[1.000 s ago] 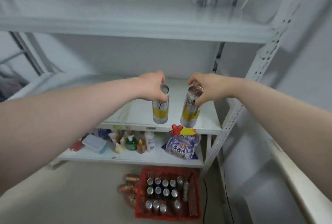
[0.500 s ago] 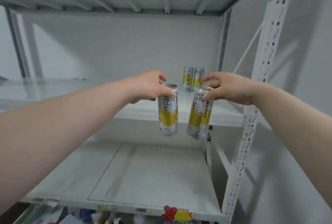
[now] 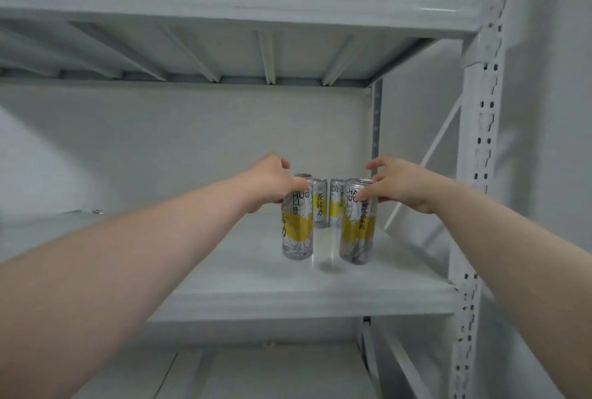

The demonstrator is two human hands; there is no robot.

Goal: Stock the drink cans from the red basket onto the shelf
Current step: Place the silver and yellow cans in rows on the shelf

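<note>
Two silver-yellow cans held upright, low over white shelf (image 3: 288, 296): left can (image 3: 297, 225) in left hand (image 3: 272, 182), right can (image 3: 357, 229) in right hand (image 3: 400, 187). Each grip closed around can's top rim, fingers from above. Small shadow on shelf below right can; contact with shelf unclear. Two matching cans (image 3: 328, 203) standing just behind, between held pair. Upper shelf (image 3: 224, 4) loaded with bags, boxes.

The cans (image 3: 297, 232) look like glossy metal (silver with printed yellow bands), while the shelf (image 3: 288, 296) is smooth painted metal, its white finish matt.
</note>
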